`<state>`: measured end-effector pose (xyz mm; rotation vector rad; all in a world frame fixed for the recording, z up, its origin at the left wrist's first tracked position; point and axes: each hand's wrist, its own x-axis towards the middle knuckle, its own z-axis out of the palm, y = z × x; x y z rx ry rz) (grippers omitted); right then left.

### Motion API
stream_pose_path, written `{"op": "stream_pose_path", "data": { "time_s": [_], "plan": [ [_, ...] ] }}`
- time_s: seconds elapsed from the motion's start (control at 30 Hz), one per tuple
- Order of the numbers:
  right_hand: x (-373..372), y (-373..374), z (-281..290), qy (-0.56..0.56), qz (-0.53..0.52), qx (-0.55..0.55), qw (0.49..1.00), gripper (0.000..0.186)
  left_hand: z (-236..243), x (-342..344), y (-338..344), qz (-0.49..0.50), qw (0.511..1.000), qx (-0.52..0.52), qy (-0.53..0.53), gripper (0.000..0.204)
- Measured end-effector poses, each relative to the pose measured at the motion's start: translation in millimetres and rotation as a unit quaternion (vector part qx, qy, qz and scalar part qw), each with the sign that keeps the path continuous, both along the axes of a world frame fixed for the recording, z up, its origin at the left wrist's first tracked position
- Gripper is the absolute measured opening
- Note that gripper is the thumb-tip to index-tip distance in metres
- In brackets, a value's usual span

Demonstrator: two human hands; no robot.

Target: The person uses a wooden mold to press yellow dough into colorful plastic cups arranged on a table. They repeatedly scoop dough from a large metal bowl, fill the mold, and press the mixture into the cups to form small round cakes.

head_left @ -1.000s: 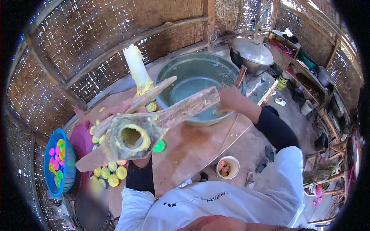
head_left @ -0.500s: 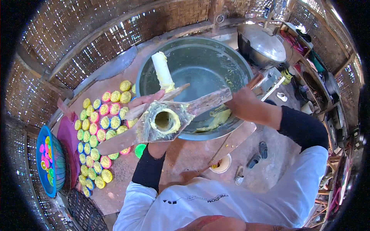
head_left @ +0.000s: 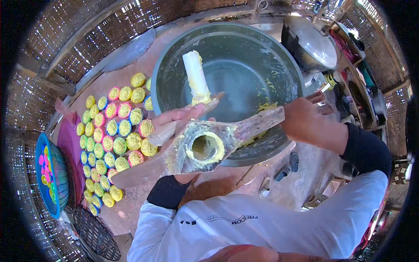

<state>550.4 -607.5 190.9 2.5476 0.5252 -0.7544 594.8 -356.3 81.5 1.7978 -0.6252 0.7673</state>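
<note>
Fingers [head_left: 174, 115] of the left hand [head_left: 187, 114] are wrapped around the wooden bar [head_left: 162, 132] of a white tube [head_left: 196, 74], which is held out over the left side of the large basin [head_left: 262, 61]; those of the right hand [head_left: 305, 122] look curled at the basin's right rim, but whether anything is gripped cannot be told. Nearer, a long-armed wooden piece [head_left: 181, 148] with a round opening is seen crossing above the left wrist, its right arm reaching over the basin; how it is supported is hidden.

Both wooden parts are judged stiff and fairly heavy, awkward to balance because of their length; slipperiness is to be expected where yellow paste is smeared, so they are best taken by the bare arms; the tube is probably lighter and smooth.

Inside the basin, yellow dough [head_left: 267, 106] is left along the right wall; many small cups [head_left: 124, 127], heaped with yellow strands, are spread on the desk [head_left: 131, 196] at left; pink, yellow and green caps are held in a blue basket [head_left: 61, 174] at far left; the pot [head_left: 312, 43] at far right is lidded, its contents hidden.
</note>
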Motion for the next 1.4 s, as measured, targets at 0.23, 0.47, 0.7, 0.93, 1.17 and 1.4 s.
{"op": "stream_pose_path", "data": {
  "time_s": [0.23, 0.47, 0.7, 0.93, 1.17, 1.4],
  "plan": [
    [-2.8, 0.4, -22.7, 0.028, 0.02, 0.048, 0.998, 0.014, -2.8, -11.9, -15.5, -0.07, 0.997, -0.004, 0.013, 0.037],
    [-17.1, 5.3, -38.9, -0.035, 0.082, 0.132, 0.987, 0.014, -2.3, -2.9, -20.8, 0.039, 0.999, -0.016, -0.014, 0.037],
    [-27.6, 14.8, 19.2, -0.094, 0.034, 0.132, 0.986, 0.009, -2.7, 9.1, -17.0, 0.133, 0.99, -0.021, -0.039, 0.038],
    [-33.7, 32.3, 39.7, -0.088, 0.052, 0.098, 0.99, 0.008, -1.3, 9.3, -19.8, 0.154, 0.987, -0.018, -0.049, 0.038],
    [-15.6, 24.5, -50.4, -0.137, 0.131, 0.154, 0.97, 0.008, 10.0, 1.1, -19.3, 0.102, 0.992, 0.062, -0.037, 0.049],
    [-32.8, 3.4, -24.4, -0.144, 0.049, 0.111, 0.982, 0.014, 14.5, 11.1, -18.5, -0.1, 0.994, -0.039, 0.02, 0.057]
  ]
}}
